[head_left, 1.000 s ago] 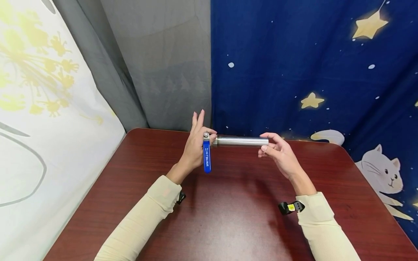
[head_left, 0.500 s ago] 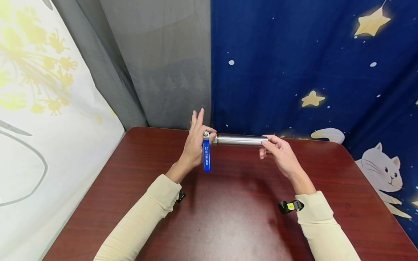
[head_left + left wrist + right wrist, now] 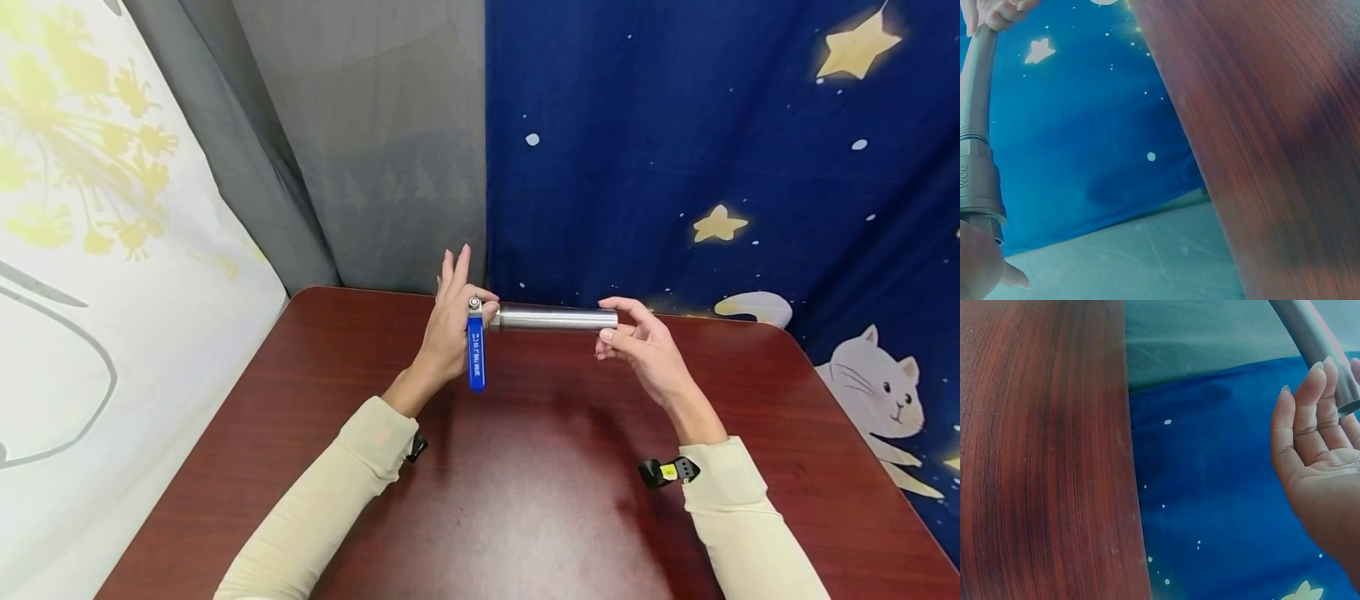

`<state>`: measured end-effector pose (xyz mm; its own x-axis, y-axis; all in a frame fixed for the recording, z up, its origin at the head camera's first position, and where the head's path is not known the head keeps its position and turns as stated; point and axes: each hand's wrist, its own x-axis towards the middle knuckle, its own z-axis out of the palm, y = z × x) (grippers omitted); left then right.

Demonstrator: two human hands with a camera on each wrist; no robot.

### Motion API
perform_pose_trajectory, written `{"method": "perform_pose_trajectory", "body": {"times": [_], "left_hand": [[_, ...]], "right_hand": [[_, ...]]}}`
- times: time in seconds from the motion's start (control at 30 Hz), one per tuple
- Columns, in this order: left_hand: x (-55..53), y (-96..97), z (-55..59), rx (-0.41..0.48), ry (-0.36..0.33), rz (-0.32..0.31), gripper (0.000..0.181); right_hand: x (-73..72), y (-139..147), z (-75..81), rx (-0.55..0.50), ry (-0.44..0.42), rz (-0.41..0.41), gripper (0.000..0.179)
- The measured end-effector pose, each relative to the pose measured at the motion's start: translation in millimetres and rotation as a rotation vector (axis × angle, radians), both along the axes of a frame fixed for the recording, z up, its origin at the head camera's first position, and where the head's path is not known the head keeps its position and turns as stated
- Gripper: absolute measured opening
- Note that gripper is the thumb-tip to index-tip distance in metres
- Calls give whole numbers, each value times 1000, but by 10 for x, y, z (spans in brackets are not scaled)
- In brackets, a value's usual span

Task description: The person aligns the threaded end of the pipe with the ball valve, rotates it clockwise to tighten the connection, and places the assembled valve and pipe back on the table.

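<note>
Above tabletop (image 3: 510,500): steel pipe (image 3: 558,319), running to 3 o'clock from left hand (image 3: 448,335), which grips ball valve (image 3: 980,184). Right hand (image 3: 651,352) loosened its pinch since 0.5 s ago: fingers parted about pipe end, contact unclear; left hand likely bears the load. Blue lever handle (image 3: 476,354) points to 6 o'clock.

I hold a smooth, shiny silver metal pipe (image 3: 558,319) and a duller grey metal valve (image 3: 979,184) with a smooth, plastic-looking blue lever (image 3: 477,354); matt dark-blue cloth (image 3: 600,167) hangs past the glossy reddish-brown wood-grain table's (image 3: 525,467) far edge.
</note>
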<state>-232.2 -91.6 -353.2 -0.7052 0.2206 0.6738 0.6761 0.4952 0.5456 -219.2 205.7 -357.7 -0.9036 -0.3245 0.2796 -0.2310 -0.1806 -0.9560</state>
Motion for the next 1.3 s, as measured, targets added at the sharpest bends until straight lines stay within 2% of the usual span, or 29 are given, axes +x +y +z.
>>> {"method": "perform_pose_trajectory", "body": {"times": [0.17, 0.43, 0.93, 1.2, 1.3], "left_hand": [[-10, 22, -5, 1, 0, -3, 17], [-5, 23, -17, 23, 19, -9, 16], [-11, 20, -16, 11, 29, -2, 15], [-3, 4, -22, 15, 17, -3, 16], [-7, -1, -23, 16, 21, -3, 16]], "right_hand": [[5, 24, 0, -34, 6, 24, 35], [-6, 36, -5, 6, -12, 14, 32], [-38, 18, -45, 124, -4, -78, 10], [-31, -1, -33, 114, -2, -99, 12], [-22, -6, -15, 114, 2, -96, 19]]}}
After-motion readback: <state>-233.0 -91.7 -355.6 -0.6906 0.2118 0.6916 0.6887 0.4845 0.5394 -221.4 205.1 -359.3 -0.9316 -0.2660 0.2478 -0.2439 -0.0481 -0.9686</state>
